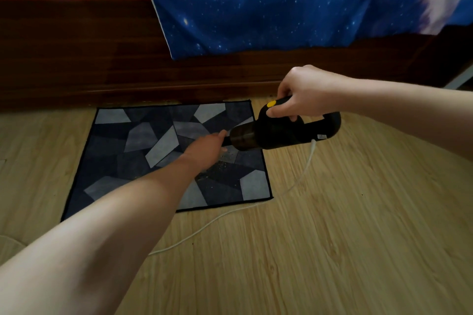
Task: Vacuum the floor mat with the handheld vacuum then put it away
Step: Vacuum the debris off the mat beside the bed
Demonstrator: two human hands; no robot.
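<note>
Above the right edge of the floor mat (pixel 143 140), the right grip (pixel 299 94) clamps the handle of the handheld vacuum (pixel 276 135); the left grip (pixel 207 147) meets its nozzle, whether clasping it I cannot tell.

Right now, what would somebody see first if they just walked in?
Probably the black handheld vacuum, gripped by the right hand over the right side of the floor mat, with the left hand at its nozzle. Next comes the starry blue cloth hanging behind, and the pale crumbs speckling the mat under the vacuum.
</note>
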